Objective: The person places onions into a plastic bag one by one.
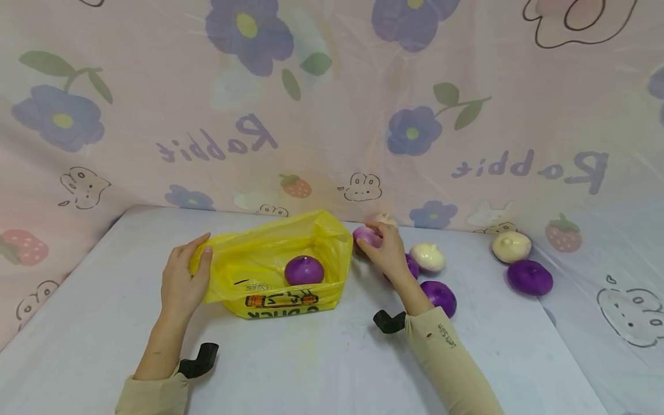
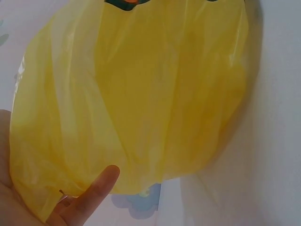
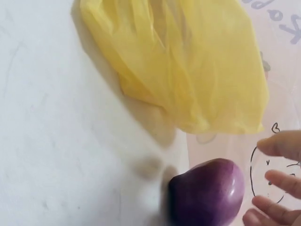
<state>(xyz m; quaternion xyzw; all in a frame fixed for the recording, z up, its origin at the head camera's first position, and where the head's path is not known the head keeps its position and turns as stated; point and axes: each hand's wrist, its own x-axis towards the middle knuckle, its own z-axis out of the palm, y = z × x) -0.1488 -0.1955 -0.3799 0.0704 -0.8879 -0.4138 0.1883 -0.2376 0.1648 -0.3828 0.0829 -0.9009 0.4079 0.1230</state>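
Onion [image 1: 366, 234] at bag's [image 1: 261, 262] two o'clock risks rolling if spread right hand [image 1: 385, 249] nudges it; left hand [image 1: 181, 282] pinches rim [image 1: 220, 298].

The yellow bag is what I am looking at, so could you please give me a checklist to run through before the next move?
1. Yellow bag open at the top: ok, its inside shows in the head view.
2. Left hand holding the bag: ok, it grips the left edge.
3. Room inside: ok, seemingly; only one inner onion shows.
4. Outer onion clear of the bag: ok, the right wrist view shows a gap.
5. Right hand gripping the outer onion: cannot tell; it is at the onion, but contact is unclear.
6. Bag's underside sound: cannot tell, it is hidden.
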